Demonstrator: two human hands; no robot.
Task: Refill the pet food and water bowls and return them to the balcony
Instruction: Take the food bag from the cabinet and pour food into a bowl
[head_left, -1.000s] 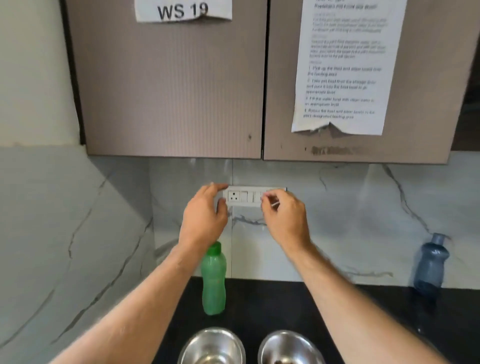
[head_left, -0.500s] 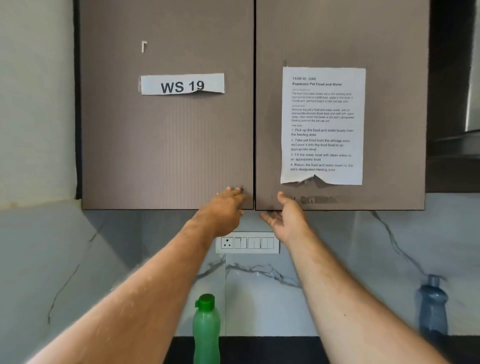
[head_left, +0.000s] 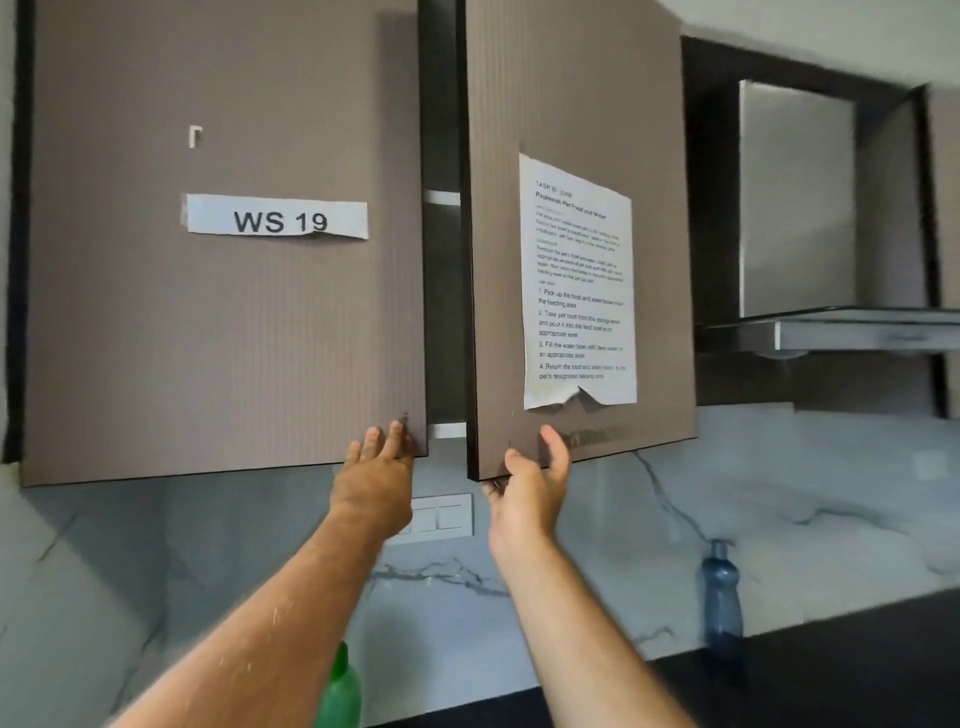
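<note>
Pinching the lower corner of the right door with the right grip, thumb on the face, fingers hooked under the bottom edge. Pressing the left grip flat, fingers straight and together, against the lower corner of the left door, clamped on nothing.

Swing the right door out by its corner in a smooth arc about the hinge. Keep the thumb off the taped sheet, already torn at the bottom. Curl the left fingers round the door's free edge before pulling, since a flat palm will probably only slip. Open both wide enough to look along the shelves in the dark gap at frame centre. Cannot see any pet food there yet, though likely stored inside. No bowls in view, so no telling where they stand.

Outward from there: switch plate just below the grips, green bottle at the bottom edge behind the left forearm, blue bottle on the tabletop at lower right, hood at right.

Against half a second ago: both doors then flush and shut, grips just reaching the corners; now the right door swung out, the left barely ajar, and the view tilted higher.
</note>
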